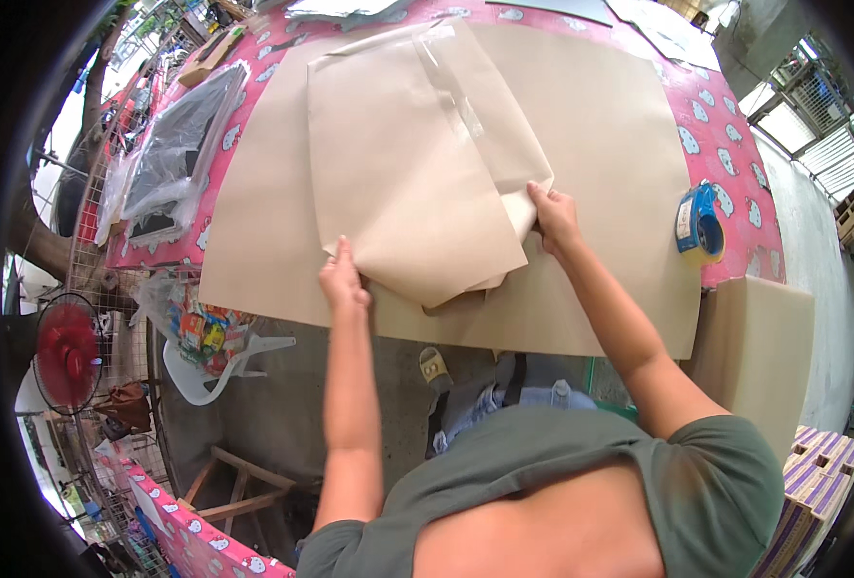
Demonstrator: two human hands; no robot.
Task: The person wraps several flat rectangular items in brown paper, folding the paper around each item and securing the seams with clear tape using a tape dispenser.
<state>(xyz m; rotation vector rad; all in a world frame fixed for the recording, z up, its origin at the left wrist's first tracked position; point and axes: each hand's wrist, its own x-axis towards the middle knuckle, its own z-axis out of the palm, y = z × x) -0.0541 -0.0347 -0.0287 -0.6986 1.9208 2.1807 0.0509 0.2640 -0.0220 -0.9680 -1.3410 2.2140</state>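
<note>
A folded piece of brown kraft paper (398, 144) lies on a larger flat brown sheet (620, 144). A strip of clear tape runs along its overlapping seam, and its near end is creased and bent into loose flaps. My left hand (345, 276) pinches its near left corner, thumb on top. On the right side, my right hand (554, 217) grips the folded edge, thumb above and fingers partly hidden underneath.
A tape dispenser (698, 226) in blue stands right of the sheet, on the pink patterned table cover (725, 144). Plastic-wrapped dark panels (177, 144) lie at the left. A white plastic chair (201, 376), a red fan (67, 352) and a tall brown roll or block (759, 337) surround the table.
</note>
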